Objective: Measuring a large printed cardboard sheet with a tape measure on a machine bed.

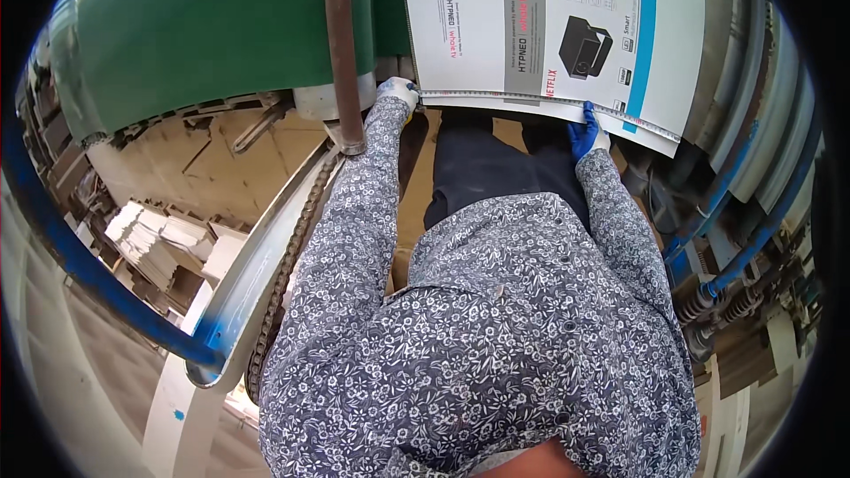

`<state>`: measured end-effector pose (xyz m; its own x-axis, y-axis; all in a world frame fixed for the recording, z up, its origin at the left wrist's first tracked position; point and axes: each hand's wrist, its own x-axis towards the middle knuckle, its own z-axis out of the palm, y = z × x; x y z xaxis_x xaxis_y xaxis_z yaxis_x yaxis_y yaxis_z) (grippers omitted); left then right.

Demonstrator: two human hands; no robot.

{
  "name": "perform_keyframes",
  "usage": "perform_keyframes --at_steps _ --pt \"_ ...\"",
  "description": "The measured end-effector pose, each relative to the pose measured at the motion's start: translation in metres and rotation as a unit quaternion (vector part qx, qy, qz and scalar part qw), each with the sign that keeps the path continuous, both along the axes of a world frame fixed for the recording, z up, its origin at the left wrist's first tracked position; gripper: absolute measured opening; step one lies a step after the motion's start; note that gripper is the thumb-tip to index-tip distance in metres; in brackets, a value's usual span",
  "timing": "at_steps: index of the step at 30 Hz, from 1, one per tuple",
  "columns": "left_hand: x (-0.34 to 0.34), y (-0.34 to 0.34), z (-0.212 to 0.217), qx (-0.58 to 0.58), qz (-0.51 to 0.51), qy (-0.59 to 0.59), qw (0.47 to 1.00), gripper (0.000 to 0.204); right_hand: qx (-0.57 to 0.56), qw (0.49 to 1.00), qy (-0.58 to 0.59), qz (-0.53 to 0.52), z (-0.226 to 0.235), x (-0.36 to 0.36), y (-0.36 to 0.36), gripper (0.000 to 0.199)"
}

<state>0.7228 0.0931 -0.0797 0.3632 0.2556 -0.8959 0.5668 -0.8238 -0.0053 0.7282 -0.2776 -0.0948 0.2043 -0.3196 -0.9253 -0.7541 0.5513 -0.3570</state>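
A large printed cardboard sheet (460, 62), white with grey, black and blue areas and a picture of a black box-shaped device, lies in front of me. Along its near edge runs a narrow marked measuring tape (496, 94). My left hand (397, 90), in a white and blue glove, is closed at the tape's left end, by the sheet's corner. Something yellow shows just under that hand. My right hand (586, 134), in a blue glove, grips the near edge farther right, with a fingertip up against the tape. Its thumb is hidden.
A green belt (212, 26) fills the far left, with a brown upright bar (341, 44) before it. A chain (288, 274) runs beside my left arm. Blue pipes (115, 292) and metal rollers (770, 80) flank me. Stacked pale sheets (150, 239) lie at left.
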Motion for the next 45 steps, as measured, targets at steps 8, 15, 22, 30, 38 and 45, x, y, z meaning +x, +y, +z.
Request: perform_keyframes --at_steps 8,15,22,30,38,45 --pt "-0.004 0.001 -0.005 0.001 -0.008 -0.016 1.0 0.022 0.015 1.0 0.003 0.012 -0.001 -0.002 -0.001 0.044" --pt "-0.002 -0.001 -0.004 0.006 -0.019 -0.02 1.0 0.021 0.017 1.0 -0.001 0.021 0.002 0.0 -0.002 0.045" --pt "-0.002 -0.001 -0.003 0.002 -0.007 -0.018 1.0 0.02 0.02 0.999 0.01 0.029 0.006 0.001 -0.001 0.045" --pt "0.0 -0.003 -0.003 0.004 -0.023 -0.005 1.0 0.021 0.011 0.999 0.013 0.041 0.003 -0.001 -0.003 0.045" --pt "0.003 -0.003 -0.006 -0.002 -0.03 0.005 1.0 0.022 0.033 0.998 0.001 0.047 -0.002 -0.001 -0.01 0.041" --pt "-0.005 0.0 -0.015 0.001 -0.034 0.007 0.999 0.021 0.033 0.998 0.025 0.046 0.003 -0.001 -0.005 0.04"
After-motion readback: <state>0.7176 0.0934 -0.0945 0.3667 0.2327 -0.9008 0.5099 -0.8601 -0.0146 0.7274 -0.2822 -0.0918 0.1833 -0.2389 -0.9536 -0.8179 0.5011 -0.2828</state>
